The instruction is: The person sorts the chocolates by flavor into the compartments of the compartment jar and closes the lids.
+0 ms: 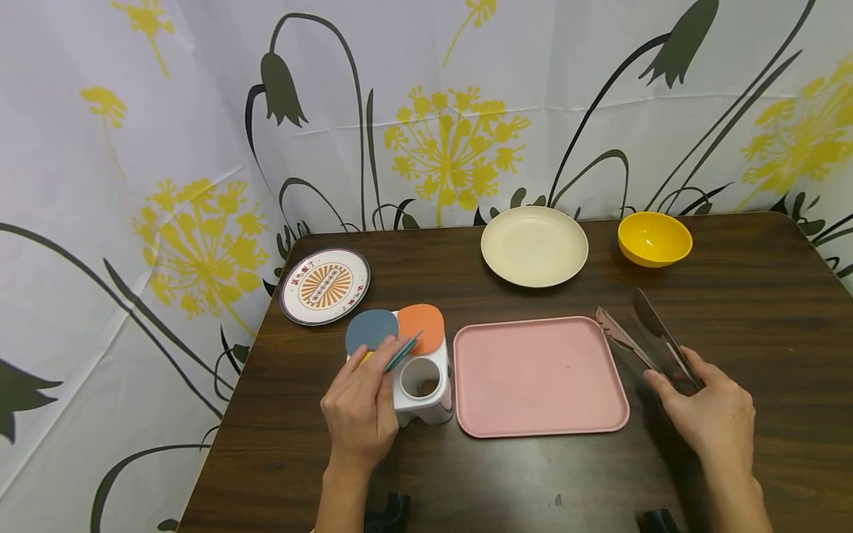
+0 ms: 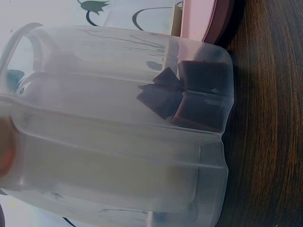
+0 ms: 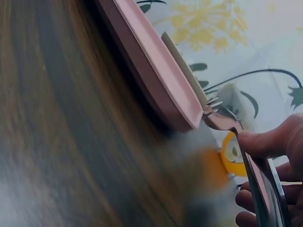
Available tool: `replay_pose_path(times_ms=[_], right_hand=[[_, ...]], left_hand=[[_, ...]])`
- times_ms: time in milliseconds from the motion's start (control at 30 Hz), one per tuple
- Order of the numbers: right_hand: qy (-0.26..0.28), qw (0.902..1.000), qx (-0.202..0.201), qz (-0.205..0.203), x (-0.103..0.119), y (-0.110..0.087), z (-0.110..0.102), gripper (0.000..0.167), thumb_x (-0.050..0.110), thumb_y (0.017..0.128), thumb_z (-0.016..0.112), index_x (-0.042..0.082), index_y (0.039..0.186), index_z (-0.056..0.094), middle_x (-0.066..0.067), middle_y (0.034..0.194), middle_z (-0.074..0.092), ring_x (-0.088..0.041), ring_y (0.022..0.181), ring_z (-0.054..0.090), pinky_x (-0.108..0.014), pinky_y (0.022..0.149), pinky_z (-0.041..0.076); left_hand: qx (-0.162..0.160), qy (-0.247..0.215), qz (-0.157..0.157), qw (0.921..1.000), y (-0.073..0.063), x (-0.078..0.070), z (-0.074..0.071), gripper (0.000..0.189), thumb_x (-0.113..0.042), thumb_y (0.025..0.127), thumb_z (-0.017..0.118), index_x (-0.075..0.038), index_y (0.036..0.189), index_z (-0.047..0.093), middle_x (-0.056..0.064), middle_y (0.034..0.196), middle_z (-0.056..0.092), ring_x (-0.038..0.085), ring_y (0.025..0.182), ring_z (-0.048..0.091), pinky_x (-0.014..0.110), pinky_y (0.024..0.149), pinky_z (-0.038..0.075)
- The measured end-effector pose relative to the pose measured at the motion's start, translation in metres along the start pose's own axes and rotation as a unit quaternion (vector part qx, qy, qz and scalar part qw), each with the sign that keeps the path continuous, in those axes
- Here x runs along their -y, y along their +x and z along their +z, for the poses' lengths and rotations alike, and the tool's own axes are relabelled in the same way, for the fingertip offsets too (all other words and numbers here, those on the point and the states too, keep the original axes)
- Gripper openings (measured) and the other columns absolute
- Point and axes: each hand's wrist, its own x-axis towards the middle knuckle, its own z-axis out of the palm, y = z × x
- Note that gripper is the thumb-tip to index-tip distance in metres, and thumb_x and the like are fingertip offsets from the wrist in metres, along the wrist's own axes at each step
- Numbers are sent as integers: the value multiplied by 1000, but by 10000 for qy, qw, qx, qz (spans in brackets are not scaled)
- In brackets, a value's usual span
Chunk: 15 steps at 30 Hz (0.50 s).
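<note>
A white four-part container (image 1: 426,411) with translucent walls stands left of the pink tray. My left hand (image 1: 363,411) holds its teal lid (image 1: 404,352), tilted up beside the uncovered round opening. The blue lid (image 1: 370,331) and orange lid (image 1: 423,326) lie flat on top; the yellow lid is mostly hidden under my fingers. Dark angular chunks (image 2: 199,111) show through the wall at the bottom of one compartment in the left wrist view. To the tray's right, my right hand (image 1: 716,407) grips metal tongs (image 1: 656,333), their arms spread apart, with a fork-like tip on one.
The pink tray (image 1: 541,377) lies mid-table. Behind it are a cream plate (image 1: 534,246) and a yellow bowl (image 1: 655,239). A patterned plate (image 1: 325,286) sits at the table's left edge. A flower-printed cloth (image 1: 460,44) hangs along the back and left.
</note>
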Motion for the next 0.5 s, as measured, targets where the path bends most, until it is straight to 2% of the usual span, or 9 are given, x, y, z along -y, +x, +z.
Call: replay_pose_path(times_ms=[233, 500], right_hand=[[-179, 9991, 84, 379, -10, 3, -6, 70, 46, 82, 74, 8, 138, 56, -28, 110, 66, -58, 108, 50, -62, 89, 36], [-327, 9968, 155, 713, -17, 4, -9, 69, 49, 82, 73, 10, 137, 57, -31, 114, 63, -58, 106, 50, -62, 83, 38]], left_hand=[[34, 21, -48, 10000, -1, 0, -1, 33, -17, 100, 45, -3, 118, 69, 6, 107, 73, 23, 90, 72, 44, 91, 52], [157, 28, -126, 9998, -1, 0, -1, 34, -17, 100, 45, -3, 119, 68, 6, 109, 73, 24, 91, 72, 44, 93, 51]])
